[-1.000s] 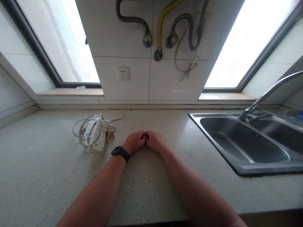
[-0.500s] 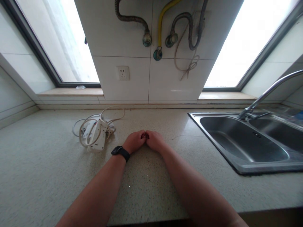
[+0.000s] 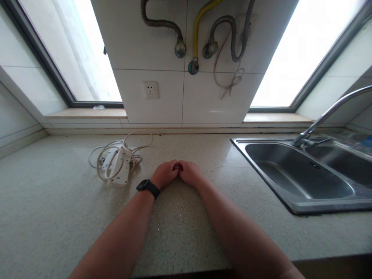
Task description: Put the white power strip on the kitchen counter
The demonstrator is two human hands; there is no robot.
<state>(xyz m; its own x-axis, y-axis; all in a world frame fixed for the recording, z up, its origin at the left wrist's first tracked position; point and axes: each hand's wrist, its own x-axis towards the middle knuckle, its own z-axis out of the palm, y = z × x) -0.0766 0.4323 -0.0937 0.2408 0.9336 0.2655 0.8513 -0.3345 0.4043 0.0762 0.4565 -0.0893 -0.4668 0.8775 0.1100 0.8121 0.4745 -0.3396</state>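
My left hand (image 3: 165, 173), with a black watch (image 3: 148, 188) on its wrist, rests closed in a fist on the speckled stone counter (image 3: 180, 232). My right hand (image 3: 189, 173) is also a fist, and the fingers of both meet in the middle. Neither fist shows anything held. Left of my left hand, apart from it, lie white power strips (image 3: 121, 170) with their cords looped loosely around them.
At the right a steel double sink (image 3: 290, 166) is set into the counter, with a chrome faucet (image 3: 331, 112) behind it. On the tiled wall are a socket (image 3: 151, 90), a yellow hose (image 3: 197, 35) and ribbed hoses (image 3: 162, 23) on valves.
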